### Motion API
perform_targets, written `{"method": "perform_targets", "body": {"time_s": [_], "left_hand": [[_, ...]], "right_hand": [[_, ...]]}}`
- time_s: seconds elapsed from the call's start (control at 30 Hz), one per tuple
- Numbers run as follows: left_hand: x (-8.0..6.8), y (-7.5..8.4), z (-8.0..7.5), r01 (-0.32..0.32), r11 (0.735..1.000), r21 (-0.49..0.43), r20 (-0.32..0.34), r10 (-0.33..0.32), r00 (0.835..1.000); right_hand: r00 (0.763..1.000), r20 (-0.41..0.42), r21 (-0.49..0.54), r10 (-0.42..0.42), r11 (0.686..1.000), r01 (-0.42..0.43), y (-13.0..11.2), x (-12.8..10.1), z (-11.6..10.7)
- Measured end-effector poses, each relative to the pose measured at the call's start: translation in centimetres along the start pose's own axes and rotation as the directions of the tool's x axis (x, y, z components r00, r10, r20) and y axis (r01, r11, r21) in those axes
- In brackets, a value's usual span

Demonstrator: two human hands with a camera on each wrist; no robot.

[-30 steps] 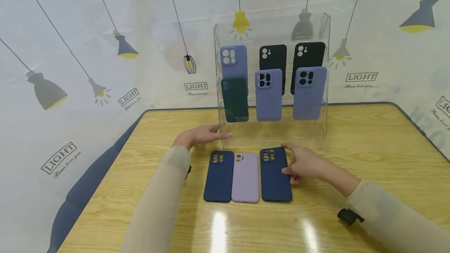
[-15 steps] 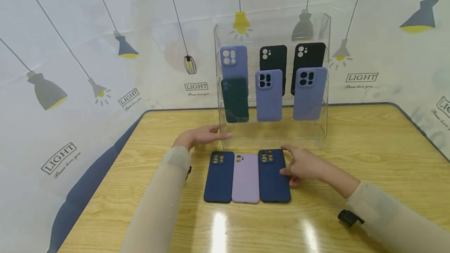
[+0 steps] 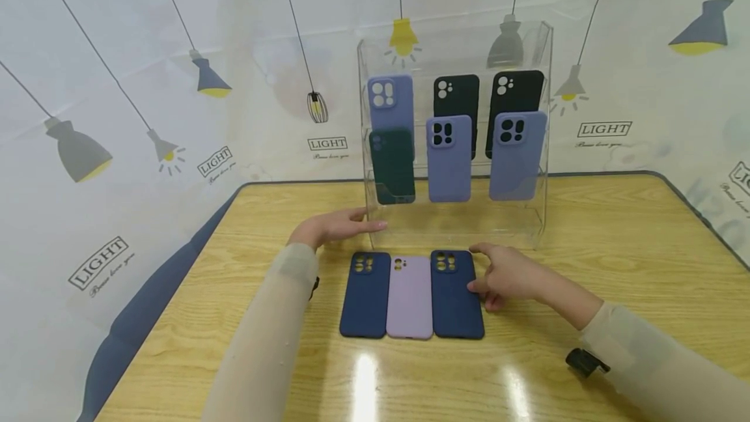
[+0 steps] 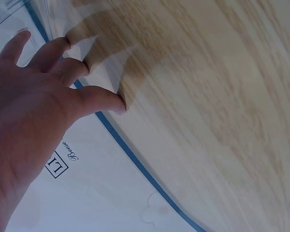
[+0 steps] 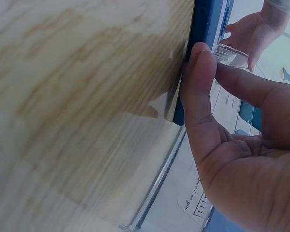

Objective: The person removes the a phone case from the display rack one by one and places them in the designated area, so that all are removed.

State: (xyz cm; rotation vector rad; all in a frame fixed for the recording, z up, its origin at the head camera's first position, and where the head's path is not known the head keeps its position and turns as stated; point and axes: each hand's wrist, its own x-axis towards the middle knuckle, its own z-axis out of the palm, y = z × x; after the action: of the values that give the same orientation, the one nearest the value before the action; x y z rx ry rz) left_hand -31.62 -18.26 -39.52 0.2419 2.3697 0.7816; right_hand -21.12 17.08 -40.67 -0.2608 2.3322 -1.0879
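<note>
Just off the front edge of the clear, tiered plastic rack (image 3: 457, 239), the right-end matte navy-blue phone case (image 3: 459, 305) lay immediately left of the right hand (image 3: 510, 273).
Long axis ran near-to-far on the glossy wood-grain table (image 3: 615, 246); that hand was way closer, thumb and forefinger pinching around the case's far right corner. Left hand (image 3: 336, 225) sat loosely splayed by the rack's near left corner, no grip I could make out. Rounded corners, camera holes far end, pale lilac phone case (image 3: 409, 298) right beside it.
</note>
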Motion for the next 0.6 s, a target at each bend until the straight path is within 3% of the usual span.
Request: {"method": "perform_targets", "body": {"time_s": [0.13,0.3,0.6], "left_hand": [[0.1,0.0,0.0,-0.004,1.0,0.009,0.002,0.004,1.0],[0.1,0.1,0.0,-0.014,1.0,0.02,0.002,0.014,1.0],[-0.1,0.0,0.0,0.0,1.0,0.006,-0.001,0.0,1.0]], "right_hand": [[1.0,0.029,0.032,-0.013,0.999,0.012,-0.4,-0.4,-0.7],[0.994,0.06,0.071,-0.089,0.994,0.085,-2.1,-1.4,-3.2],[0.993,-0.012,-0.12,-0.116,0.986,0.114,-6.2,-2.4,-8.2]]}}
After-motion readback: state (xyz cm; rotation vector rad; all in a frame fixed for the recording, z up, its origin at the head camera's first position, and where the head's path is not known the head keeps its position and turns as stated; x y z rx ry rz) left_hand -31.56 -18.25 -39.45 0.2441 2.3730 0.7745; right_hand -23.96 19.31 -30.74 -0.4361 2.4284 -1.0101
